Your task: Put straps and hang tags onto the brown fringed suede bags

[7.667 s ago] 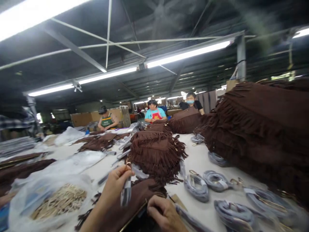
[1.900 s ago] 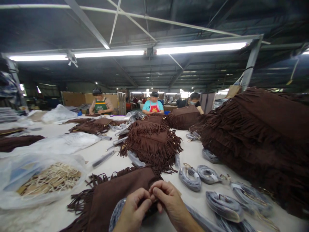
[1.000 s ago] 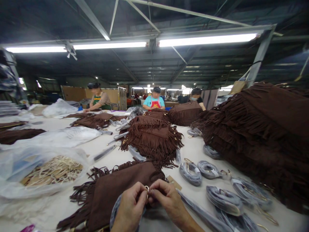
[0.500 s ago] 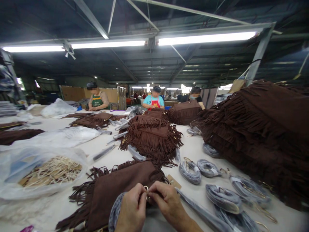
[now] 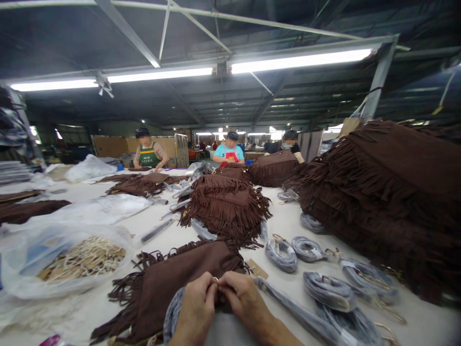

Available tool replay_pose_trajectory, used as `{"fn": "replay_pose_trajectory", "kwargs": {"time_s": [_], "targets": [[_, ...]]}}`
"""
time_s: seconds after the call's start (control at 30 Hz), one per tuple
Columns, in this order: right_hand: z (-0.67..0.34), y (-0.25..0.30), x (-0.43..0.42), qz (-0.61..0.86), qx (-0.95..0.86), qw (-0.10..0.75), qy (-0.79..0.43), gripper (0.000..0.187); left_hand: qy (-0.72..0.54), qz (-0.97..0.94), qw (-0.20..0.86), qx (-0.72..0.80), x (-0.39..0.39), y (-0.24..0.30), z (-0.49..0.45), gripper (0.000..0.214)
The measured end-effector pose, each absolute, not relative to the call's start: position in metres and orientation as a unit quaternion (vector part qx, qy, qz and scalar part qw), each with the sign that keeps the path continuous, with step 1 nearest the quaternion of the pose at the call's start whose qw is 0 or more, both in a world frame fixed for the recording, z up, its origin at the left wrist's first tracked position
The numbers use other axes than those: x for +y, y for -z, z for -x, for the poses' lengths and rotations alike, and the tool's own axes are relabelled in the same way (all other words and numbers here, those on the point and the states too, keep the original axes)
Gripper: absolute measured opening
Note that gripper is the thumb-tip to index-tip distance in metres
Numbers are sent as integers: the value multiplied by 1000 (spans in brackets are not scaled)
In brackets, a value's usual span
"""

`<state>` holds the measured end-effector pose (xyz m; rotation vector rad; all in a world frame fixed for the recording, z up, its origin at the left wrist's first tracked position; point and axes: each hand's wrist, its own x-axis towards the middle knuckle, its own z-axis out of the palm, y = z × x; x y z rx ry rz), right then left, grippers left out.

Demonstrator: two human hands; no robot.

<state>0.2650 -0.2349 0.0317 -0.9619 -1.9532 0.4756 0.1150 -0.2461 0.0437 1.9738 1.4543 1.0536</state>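
The left hand [image 5: 196, 307] and the right hand [image 5: 245, 300] are working close together, and their fingertips are pinching a small metal ring [image 5: 215, 278]. A grey strap [image 5: 288, 305] is lying across the white table [image 5: 425, 322], going from under the right hand toward the lower right. A brown suede fringed bag [image 5: 180, 274] is lying just beside the hands, and coiled grey straps [image 5: 281, 255] are resting to the right of it.
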Motion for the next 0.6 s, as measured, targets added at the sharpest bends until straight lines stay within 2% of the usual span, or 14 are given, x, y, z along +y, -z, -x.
{"fn": "replay_pose_trajectory", "kwargs": {"time_s": [0.1, 0.17, 0.27, 0.33, 0.4, 0.47, 0.53, 0.6], "targets": [[-266, -44, -244, 371, -810, 437, -120, 26, -408, -716, 268, 499, -247, -57, -94, 29], [-258, -44, -254, 339, -843, 416, -34, 25, -435, -704, 236, 510, -247, -65, -71, 32], [-229, -25, -265, 257, -905, 326, 95, 22, -396, -720, 190, 537, -247, -69, -37, 27], [-206, -6, -268, 283, -907, 273, 154, 22, -333, -764, 177, 523, -249, -65, -20, 25], [-191, 9, -265, 314, -901, 240, 176, 21, -288, -804, 165, 492, -251, -58, -9, 27], [-188, 14, -262, 299, -909, 232, 175, 24, -267, -822, 166, 475, -253, -52, -1, 42], [-200, 4, -261, 259, -920, 253, 152, 32, -250, -820, 189, 478, -257, -50, 6, 56], [-223, -19, -266, 243, -920, 298, 79, 38, -228, -815, 212, 489, -261, -52, 12, 59]]}}
